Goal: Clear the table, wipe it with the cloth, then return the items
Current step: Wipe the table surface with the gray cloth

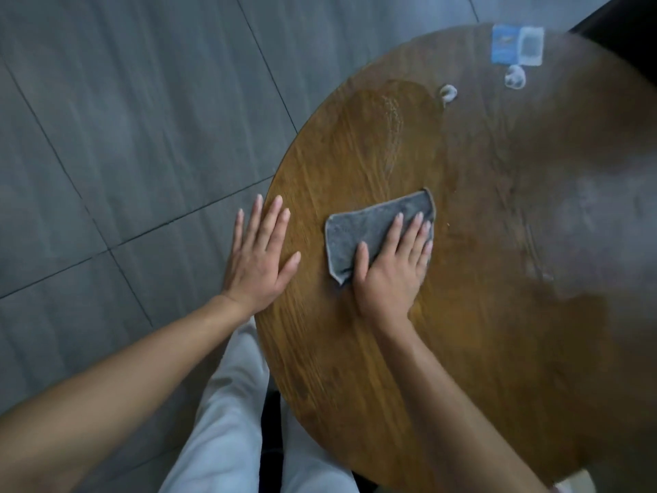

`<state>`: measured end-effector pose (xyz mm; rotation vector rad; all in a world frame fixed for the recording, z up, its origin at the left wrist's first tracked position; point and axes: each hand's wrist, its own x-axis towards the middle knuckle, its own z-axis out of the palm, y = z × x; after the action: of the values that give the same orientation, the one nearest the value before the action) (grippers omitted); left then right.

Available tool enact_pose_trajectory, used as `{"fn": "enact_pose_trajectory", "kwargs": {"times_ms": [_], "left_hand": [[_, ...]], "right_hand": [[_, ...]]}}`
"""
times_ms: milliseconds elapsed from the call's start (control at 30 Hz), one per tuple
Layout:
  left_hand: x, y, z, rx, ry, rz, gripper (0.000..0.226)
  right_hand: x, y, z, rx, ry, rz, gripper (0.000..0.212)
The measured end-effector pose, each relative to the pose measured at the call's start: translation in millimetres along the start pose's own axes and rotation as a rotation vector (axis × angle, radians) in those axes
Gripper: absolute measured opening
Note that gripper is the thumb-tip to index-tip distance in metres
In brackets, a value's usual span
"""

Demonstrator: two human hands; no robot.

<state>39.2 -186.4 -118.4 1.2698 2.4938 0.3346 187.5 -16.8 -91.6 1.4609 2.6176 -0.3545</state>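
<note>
Resting flat on the left edge of the round wooden bench [355, 350], the left hand [257, 259] holds nothing; its fingers [272, 217] are straight and a little spread, and some of them reach out past the rim over the grey tiled floor [124, 119]. Just to the right, apart from it, the grey cloth [369, 231] lies on the bench near that same left edge. The right hand [391, 272] presses on the right part of the cloth with straight, spread fingers [414, 227], the thumb on the cloth too. Beyond the cloth the wood shows a wet, shiny patch [387, 115]. At the far edge lie a small white thing [448, 92], another small white thing [514, 77] and a blue and white packet [517, 46], all blurred.
</note>
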Motion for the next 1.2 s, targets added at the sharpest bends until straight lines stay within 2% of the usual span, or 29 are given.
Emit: {"fn": "enact_pose_trajectory", "kwargs": {"times_ms": [67,167,267,400,467,633,700,767,867,933,1000,1100,1200], "left_hand": [[4,2,-2,0.022,-0.001,-0.007,0.073],[13,11,-4,0.028,0.022,-0.063,0.072],[28,20,-6,0.042,0.010,-0.098,0.073],[39,22,0,0.097,0.012,-0.114,0.075],[36,19,3,0.127,0.006,-0.131,0.076],[40,20,-6,0.095,0.007,-0.080,0.074],[41,19,-4,0.084,0.025,-0.080,0.074],[39,21,-5,0.096,0.020,-0.058,0.075],[50,13,-12,0.124,-0.006,-0.019,0.074],[64,3,-14,0.115,-0.037,0.047,0.074],[68,-3,-18,0.116,-0.044,0.075,0.074],[84,-4,-20,0.102,-0.045,0.101,0.073],[103,-1,-20,0.081,-0.022,0.093,0.071]], "right_hand": [[-5,-4,-2,0.040,-0.044,0.064,0.082],[50,-36,-7,0.095,-0.016,0.069,0.083],[132,-61,-12,0.094,0.069,0.034,0.079],[224,-40,-21,0.100,0.141,-0.083,0.066],[209,-38,-16,0.091,0.162,-0.162,0.065],[66,-23,-1,0.130,0.065,-0.474,0.059],[62,-4,2,0.112,0.059,-0.558,0.056],[91,8,-6,0.086,0.100,-0.529,0.054],[172,14,-22,0.049,0.190,-0.321,0.054],[225,13,-32,0.058,0.178,-0.106,0.057],[246,-2,-36,0.043,0.174,0.001,0.059],[216,-20,-29,0.040,0.234,-0.005,0.057],[139,-28,-13,0.076,0.187,-0.089,0.055]]}}
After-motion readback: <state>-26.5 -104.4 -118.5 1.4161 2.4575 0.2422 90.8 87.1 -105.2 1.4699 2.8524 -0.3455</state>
